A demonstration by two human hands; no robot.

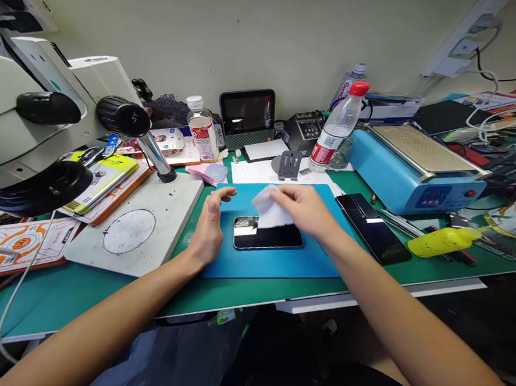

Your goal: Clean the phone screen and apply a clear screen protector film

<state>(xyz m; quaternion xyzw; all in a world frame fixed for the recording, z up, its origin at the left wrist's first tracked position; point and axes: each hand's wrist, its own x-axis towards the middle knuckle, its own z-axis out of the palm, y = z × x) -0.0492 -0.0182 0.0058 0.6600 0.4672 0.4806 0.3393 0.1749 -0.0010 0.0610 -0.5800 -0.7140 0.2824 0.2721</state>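
A smartphone (pixel 272 240) lies screen up on the blue work mat (pixel 253 267), its dark glass reflecting a bright patch at the left end. Pinched in my right hand (pixel 307 206) is a white wipe (pixel 273 210), which hangs just above or against the phone's upper edge; I cannot tell whether it touches. My left hand (pixel 210 228) rests on its edge at the mat's left side, fingers apart and holding nothing, a little left of the phone.
A microscope base (pixel 169 211) stands at left. Behind the mat are a grey phone stand (pixel 289 166), a red-capped bottle (pixel 337 131) and a juice bottle (pixel 203 131). At right lie another dark phone (pixel 372 229), a blue heating plate machine (pixel 417 168) and a yellow squeeze bottle (pixel 438 242).
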